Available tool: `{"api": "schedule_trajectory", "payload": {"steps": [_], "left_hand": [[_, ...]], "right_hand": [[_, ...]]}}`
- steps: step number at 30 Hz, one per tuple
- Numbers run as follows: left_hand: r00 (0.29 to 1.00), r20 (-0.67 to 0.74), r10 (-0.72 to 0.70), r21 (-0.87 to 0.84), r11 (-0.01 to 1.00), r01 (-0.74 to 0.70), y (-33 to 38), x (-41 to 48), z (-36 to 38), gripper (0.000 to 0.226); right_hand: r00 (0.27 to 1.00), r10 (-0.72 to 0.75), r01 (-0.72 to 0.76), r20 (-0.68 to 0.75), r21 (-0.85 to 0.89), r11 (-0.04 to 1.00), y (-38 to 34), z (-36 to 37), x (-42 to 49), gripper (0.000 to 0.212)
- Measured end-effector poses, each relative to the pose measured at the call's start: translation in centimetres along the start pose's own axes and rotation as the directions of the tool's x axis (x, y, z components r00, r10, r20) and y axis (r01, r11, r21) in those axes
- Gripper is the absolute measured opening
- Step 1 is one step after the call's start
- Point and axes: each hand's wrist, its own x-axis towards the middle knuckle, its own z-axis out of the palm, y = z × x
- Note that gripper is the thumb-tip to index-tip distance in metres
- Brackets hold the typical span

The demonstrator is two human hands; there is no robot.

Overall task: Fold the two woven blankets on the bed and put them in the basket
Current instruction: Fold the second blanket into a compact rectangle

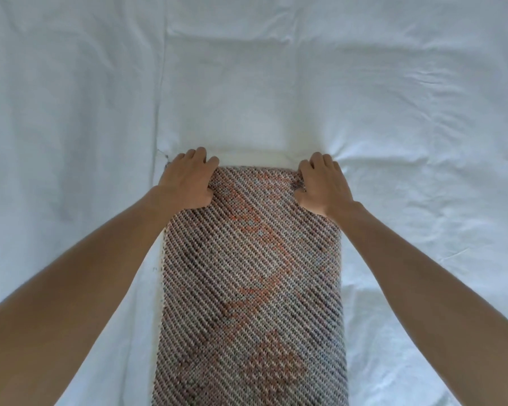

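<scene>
The left hand (188,181) is gripping the far left corner of the woven blanket (252,288), fingers curling over its edge; the right hand (323,184) is gripping the far right corner likewise. The blanket is lying as a long folded strip on the white bed sheet (71,112) surrounding it.

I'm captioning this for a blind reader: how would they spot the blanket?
A white bedsheet fills the view. Down its middle lies a woven blanket, left hand and right hand gripping its far corners. It alone is patterned: brownish diagonal weave, orange patches.
</scene>
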Motion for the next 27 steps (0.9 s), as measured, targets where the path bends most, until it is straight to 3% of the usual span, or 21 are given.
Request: {"api": "schedule_trajectory", "payload": {"steps": [7,13,18,27], "left_hand": [[0.986,-0.165,0.000,-0.037,0.999,-0.006,1.0,-4.7,-1.8,0.031],[0.962,-0.270,-0.043,-0.096,0.995,0.018,2.7,-11.0,-2.5,0.033],[0.964,-0.258,-0.067,-0.173,0.985,0.022,5.8,-18.7,-1.6,0.028],[0.988,-0.154,-0.032,-0.164,0.986,0.006,10.0,-29.8,4.8,0.045]], "right_hand": [[0.986,-0.005,-0.002,-0.169,-0.042,0.999,-0.6,-2.6,-4.0,0.028],[0.967,-0.037,0.030,-0.251,-0.032,0.999,-2.4,-4.8,-10.0,0.023],[0.950,-0.067,0.079,-0.303,0.026,0.997,-4.4,-5.2,-17.3,0.022],[0.955,-0.119,0.134,-0.271,0.037,0.990,-7.1,-0.8,-29.6,0.036]]}}
